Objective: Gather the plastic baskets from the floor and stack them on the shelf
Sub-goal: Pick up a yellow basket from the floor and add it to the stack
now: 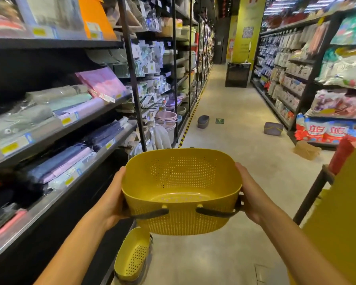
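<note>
I hold a yellow perforated plastic basket (181, 190) with dark handles at chest height in a shop aisle. My left hand (113, 198) grips its left end and my right hand (249, 194) grips its right end. Below it, a second yellow basket (133, 257) lies tilted on the floor against the foot of the left shelving. Farther down the aisle, one grey basket (203, 121) sits on the floor near the left shelves, and another grey basket (273, 128) sits near the right shelves.
Shelving (56, 128) with folded textiles runs along the left; shelves of packaged goods (296, 83) line the right. A brown cardboard box (306, 150) lies on the floor at right. A black bin (237, 74) stands far down the aisle. A yellow object fills the right edge.
</note>
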The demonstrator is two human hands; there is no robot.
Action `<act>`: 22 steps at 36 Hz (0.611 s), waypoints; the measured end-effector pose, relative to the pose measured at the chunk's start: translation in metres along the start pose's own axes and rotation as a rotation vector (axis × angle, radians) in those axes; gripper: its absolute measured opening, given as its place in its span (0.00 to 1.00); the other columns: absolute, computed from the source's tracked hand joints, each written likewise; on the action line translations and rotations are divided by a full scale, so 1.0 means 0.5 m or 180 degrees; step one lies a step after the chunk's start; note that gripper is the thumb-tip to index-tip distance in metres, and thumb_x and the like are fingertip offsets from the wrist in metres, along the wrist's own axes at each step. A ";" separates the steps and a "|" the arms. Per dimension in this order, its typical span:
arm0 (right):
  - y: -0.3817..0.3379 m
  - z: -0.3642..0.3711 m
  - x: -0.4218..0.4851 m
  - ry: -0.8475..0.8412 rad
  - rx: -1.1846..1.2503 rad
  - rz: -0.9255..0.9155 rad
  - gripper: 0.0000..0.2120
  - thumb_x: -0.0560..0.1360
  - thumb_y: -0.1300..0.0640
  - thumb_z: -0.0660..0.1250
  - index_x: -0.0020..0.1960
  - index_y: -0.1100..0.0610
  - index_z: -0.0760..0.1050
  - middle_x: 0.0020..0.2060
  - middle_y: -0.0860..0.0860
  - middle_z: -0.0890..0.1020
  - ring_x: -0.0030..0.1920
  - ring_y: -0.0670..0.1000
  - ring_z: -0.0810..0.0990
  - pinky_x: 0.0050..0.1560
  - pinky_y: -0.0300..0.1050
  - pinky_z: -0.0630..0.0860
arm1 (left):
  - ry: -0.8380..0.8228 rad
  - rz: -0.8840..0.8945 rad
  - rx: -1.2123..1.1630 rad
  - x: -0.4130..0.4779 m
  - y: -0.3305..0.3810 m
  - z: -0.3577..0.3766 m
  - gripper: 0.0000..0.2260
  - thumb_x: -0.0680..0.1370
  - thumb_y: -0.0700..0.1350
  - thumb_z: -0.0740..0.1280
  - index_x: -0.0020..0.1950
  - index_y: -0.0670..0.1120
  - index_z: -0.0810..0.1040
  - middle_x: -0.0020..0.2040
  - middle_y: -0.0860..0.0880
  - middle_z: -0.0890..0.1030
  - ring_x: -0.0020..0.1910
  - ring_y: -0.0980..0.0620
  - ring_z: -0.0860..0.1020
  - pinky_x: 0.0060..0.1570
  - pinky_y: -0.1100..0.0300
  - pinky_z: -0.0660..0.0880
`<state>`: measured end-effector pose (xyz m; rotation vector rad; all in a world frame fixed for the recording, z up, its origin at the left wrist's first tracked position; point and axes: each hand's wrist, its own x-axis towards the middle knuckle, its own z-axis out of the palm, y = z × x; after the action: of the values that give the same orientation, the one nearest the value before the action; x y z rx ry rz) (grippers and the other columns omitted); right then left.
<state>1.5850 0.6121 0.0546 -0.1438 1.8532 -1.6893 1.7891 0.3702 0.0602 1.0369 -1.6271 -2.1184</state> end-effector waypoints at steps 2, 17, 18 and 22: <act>-0.017 -0.005 0.048 -0.0096 0.0003 0.0008 0.26 0.79 0.28 0.52 0.69 0.40 0.71 0.65 0.52 0.77 0.66 0.59 0.73 0.69 0.63 0.72 | 0.0127 0.0005 -0.0036 0.034 0.007 0.013 0.35 0.66 0.76 0.61 0.67 0.60 0.74 0.62 0.45 0.80 0.60 0.39 0.79 0.57 0.38 0.77; -0.165 0.009 0.364 -0.1011 -0.0331 -0.0136 0.15 0.81 0.32 0.52 0.53 0.38 0.73 0.52 0.43 0.77 0.50 0.46 0.73 0.62 0.58 0.69 | 0.1171 0.0121 -0.0597 0.194 0.051 0.120 0.22 0.78 0.71 0.54 0.62 0.60 0.75 0.61 0.45 0.80 0.59 0.41 0.78 0.61 0.37 0.74; -0.166 0.015 0.380 -0.1063 -0.0366 -0.0113 0.16 0.81 0.33 0.52 0.53 0.38 0.73 0.52 0.43 0.77 0.50 0.45 0.73 0.61 0.58 0.69 | 0.1219 0.0105 -0.0627 0.200 0.051 0.118 0.22 0.78 0.71 0.54 0.62 0.60 0.75 0.60 0.45 0.80 0.59 0.41 0.78 0.61 0.36 0.74; -0.169 0.065 0.454 -0.1314 -0.0492 0.0021 0.21 0.80 0.30 0.53 0.63 0.40 0.75 0.55 0.43 0.78 0.58 0.52 0.74 0.64 0.60 0.69 | 0.1443 0.0061 -0.0765 0.225 0.039 0.094 0.25 0.78 0.72 0.54 0.67 0.59 0.74 0.61 0.45 0.80 0.61 0.41 0.78 0.63 0.35 0.72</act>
<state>1.3922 0.4621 0.0508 -0.5095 1.6622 -1.3838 1.6739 0.3297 0.0417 1.2926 -1.1353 -1.8328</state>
